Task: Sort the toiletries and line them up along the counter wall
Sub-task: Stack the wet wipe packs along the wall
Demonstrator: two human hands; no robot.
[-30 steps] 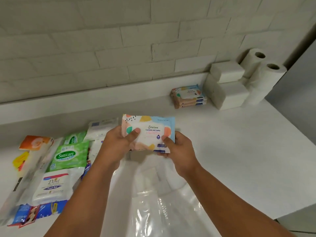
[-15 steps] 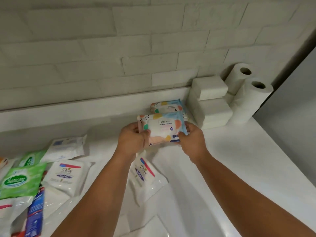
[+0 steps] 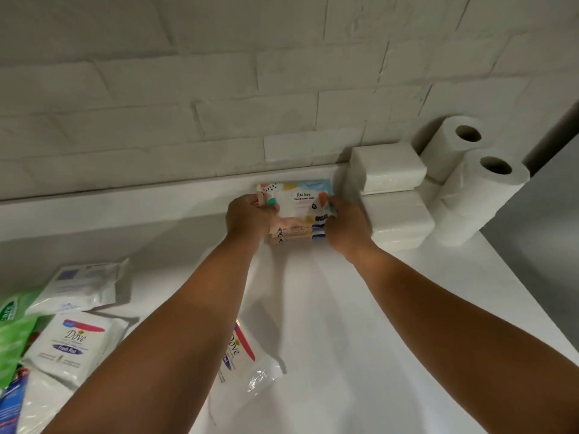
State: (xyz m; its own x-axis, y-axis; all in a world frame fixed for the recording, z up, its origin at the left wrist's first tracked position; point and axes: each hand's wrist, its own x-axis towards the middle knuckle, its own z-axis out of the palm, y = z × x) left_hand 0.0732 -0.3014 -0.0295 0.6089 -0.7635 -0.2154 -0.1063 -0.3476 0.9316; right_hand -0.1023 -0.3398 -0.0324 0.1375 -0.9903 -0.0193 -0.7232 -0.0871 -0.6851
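A colourful pack of wet wipes [image 3: 300, 200] lies on top of a stack of like packs [image 3: 296, 238] against the counter wall. My left hand [image 3: 249, 219] grips its left end and my right hand [image 3: 346, 225] grips its right end. To the right of the stack stand white tissue packs [image 3: 391, 169] in a pile, then two toilet rolls [image 3: 488, 183]. At the left lie white Dove packs [image 3: 67, 347], another white pack [image 3: 83, 285] and a green Sanicare pack [image 3: 14, 333]. One more Dove pack [image 3: 241, 355] shows under my left forearm.
The white counter [image 3: 360, 324] runs back to a raised ledge under a white brick wall [image 3: 219, 89]. A blue packet [image 3: 12, 405] sits at the lower left edge. Clear plastic film [image 3: 260, 380] lies near the front. A grey surface [image 3: 551, 214] borders the counter on the right.
Both hands carried the colourful wipes pack forward and to the right, from mid-counter onto the stack of like packs by the wall. The view moved closer to the wall.
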